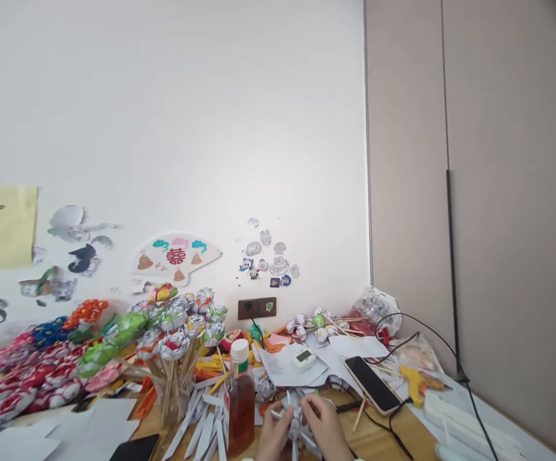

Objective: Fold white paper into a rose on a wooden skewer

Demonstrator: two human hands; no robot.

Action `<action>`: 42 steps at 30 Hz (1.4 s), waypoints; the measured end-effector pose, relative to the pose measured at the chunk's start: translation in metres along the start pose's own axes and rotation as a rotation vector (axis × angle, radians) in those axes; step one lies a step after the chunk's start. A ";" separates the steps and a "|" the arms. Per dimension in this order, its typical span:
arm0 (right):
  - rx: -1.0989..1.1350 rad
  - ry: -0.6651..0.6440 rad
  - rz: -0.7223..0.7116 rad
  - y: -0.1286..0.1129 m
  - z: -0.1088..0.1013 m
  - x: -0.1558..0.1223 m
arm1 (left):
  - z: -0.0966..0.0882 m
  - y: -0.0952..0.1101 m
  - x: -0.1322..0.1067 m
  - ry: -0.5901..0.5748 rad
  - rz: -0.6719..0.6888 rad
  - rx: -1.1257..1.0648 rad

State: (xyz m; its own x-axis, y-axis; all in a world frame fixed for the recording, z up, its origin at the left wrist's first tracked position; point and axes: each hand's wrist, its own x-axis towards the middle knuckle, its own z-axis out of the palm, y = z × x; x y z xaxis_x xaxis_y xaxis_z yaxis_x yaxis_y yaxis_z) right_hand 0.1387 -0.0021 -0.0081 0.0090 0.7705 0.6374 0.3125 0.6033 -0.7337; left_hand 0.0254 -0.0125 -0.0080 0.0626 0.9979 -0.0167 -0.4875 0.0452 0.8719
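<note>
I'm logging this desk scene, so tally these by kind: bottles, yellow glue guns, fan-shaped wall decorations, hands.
Bottle: 1
Yellow glue gun: 1
Fan-shaped wall decoration: 1
Hands: 2 (left hand, right hand)
Total: 5

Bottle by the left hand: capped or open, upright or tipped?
Capped and upright: a white cap sits on top, and the bottle stands vertical beside the left hand.
</note>
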 end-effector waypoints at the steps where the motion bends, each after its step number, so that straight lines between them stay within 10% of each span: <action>1: 0.005 0.004 -0.001 0.001 0.000 0.001 | -0.002 0.000 0.002 0.008 0.020 0.003; 23: 0.085 0.007 0.107 0.013 0.001 0.007 | -0.020 -0.006 0.015 0.100 0.250 0.194; 42: 0.015 -0.004 -0.218 -0.020 -0.007 0.004 | -0.017 0.014 0.004 0.113 0.620 0.658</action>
State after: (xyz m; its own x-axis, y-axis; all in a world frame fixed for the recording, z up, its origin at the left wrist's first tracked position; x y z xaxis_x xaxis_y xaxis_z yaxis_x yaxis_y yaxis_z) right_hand 0.1388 -0.0122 0.0108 -0.0614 0.6226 0.7801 0.2924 0.7585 -0.5823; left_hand 0.0039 -0.0072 -0.0046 -0.1479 0.8346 0.5307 0.1919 -0.5022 0.8432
